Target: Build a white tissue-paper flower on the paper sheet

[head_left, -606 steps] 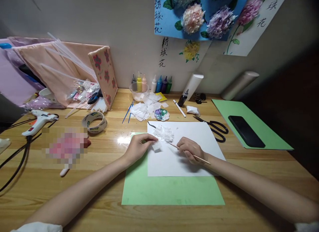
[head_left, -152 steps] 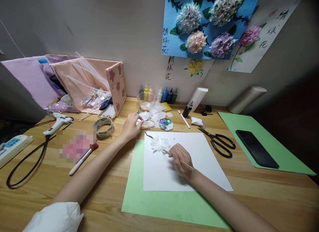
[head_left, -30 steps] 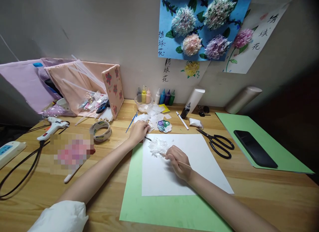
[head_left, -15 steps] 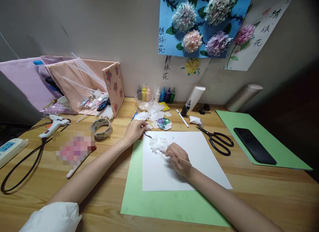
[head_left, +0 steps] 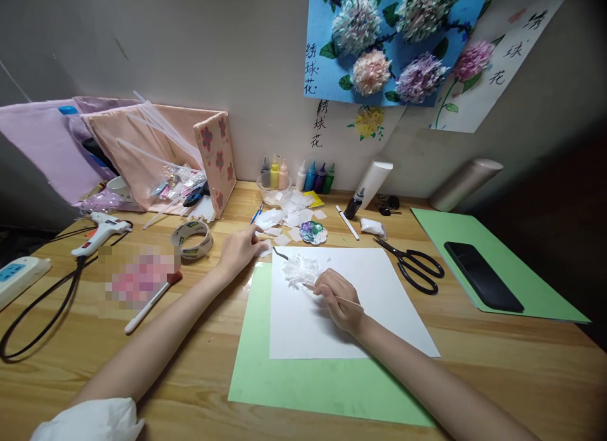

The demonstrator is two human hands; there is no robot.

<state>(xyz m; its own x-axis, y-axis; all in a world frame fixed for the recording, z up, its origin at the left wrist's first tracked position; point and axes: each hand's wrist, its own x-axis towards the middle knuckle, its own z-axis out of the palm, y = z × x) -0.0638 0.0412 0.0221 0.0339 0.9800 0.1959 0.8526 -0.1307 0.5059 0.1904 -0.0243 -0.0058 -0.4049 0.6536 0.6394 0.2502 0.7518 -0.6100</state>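
My right hand point(head_left: 338, 300) rests on the white sheet point(head_left: 379, 302) and is closed round a thin wooden stick point(head_left: 349, 301), whose tip points into a white tissue flower cluster point(head_left: 300, 270). My left hand point(head_left: 239, 247) lies on the wooden table just left of the sheet, its fingertips pinching a small white paper square point(head_left: 264, 249) near the pile of cut white squares point(head_left: 287, 213). A green sheet point(head_left: 303, 384) lies under the white one.
Black scissors point(head_left: 411, 265), a paint palette point(head_left: 312, 232), small paint bottles point(head_left: 296, 175), a tape roll point(head_left: 192, 239), a glue gun point(head_left: 99, 230) with cable, a brush point(head_left: 152, 301) and a power strip point(head_left: 19, 278) surround the sheets. A phone point(head_left: 482, 275) lies on another green sheet point(head_left: 521, 289).
My left hand has drawn back to the left from the sheet's top corner with a white square. My right hand and the stick stay at the flower cluster.
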